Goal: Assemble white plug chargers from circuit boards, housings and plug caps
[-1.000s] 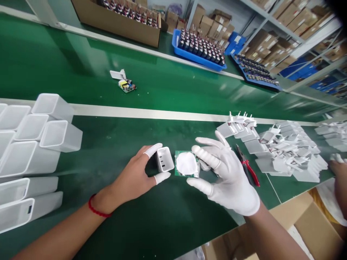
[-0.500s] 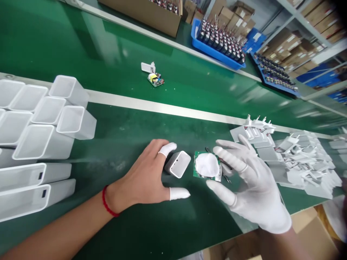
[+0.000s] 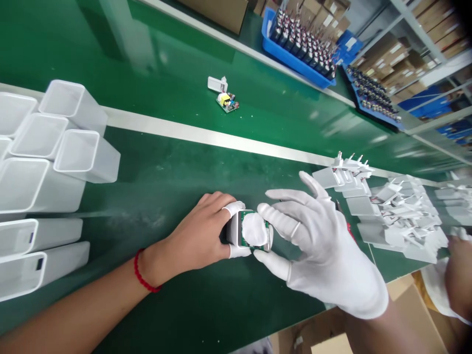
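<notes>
My left hand [image 3: 201,231], with white covers on thumb and forefinger, grips a small white plastic housing [image 3: 233,231] from its left side. At the housing's open end sits a green circuit board [image 3: 243,214] topped by a rounded white patch [image 3: 254,229]. How deep the board is inside the housing cannot be told. My right hand [image 3: 317,246], in a white glove, has thumb and forefinger at the board's right end, closed on it from both sides. Its other fingers are spread. A dark tool, partly hidden, lies behind the glove.
Open white housings [image 3: 42,184] stand stacked at left. White cases with plug pins [image 3: 401,211] are heaped at right. A loose board [image 3: 227,102] lies beyond the white strip. Farther back are a blue tray [image 3: 295,61] and a dark-filled tray [image 3: 376,98]. Another person's hand [image 3: 459,268] shows at right.
My left hand has closed on the housing. My right hand has moved left with the circuit board, bringing it to the housing's open end. Another person's hand has come into view at right.
</notes>
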A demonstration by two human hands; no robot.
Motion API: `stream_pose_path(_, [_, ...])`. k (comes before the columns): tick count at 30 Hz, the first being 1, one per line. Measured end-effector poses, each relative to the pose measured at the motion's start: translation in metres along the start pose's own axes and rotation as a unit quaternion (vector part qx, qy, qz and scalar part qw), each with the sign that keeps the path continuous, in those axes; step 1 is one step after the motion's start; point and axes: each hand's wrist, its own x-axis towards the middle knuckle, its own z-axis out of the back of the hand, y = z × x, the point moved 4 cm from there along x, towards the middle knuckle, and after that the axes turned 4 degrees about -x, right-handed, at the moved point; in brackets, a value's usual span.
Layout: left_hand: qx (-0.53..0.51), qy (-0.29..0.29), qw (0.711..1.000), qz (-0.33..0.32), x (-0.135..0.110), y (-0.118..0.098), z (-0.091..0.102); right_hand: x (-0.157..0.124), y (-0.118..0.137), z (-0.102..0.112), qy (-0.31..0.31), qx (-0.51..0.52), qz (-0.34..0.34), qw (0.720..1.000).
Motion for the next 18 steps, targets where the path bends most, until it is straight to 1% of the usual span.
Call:
stream_pose_path(4, [0.0,-0.014,1.0,-0.016,-0.002,0.001,0.0,0.007,0.003,-0.003,0.013,-0.024,0.009,1.0])
stream_pose_path(8, [-0.007,-0.027,0.999,-0.021,-0.002,0.003,-0.001,0.012,0.005,-0.005,0.029,-0.053,-0.003,0.998])
stream_pose_path(12, [-0.005,-0.037,0.999,-0.028,-0.002,0.004,-0.003,0.017,0.008,-0.004,0.074,-0.075,-0.006,0.994])
stream_pose_path(14, [-0.002,-0.037,0.999,-0.028,-0.003,0.004,-0.003,0.019,0.01,-0.002,0.092,-0.095,0.001,0.991])
stream_pose_path(18, [-0.003,-0.029,0.999,-0.024,-0.003,0.005,-0.003,0.023,0.017,-0.003,0.108,-0.123,0.036,0.986])
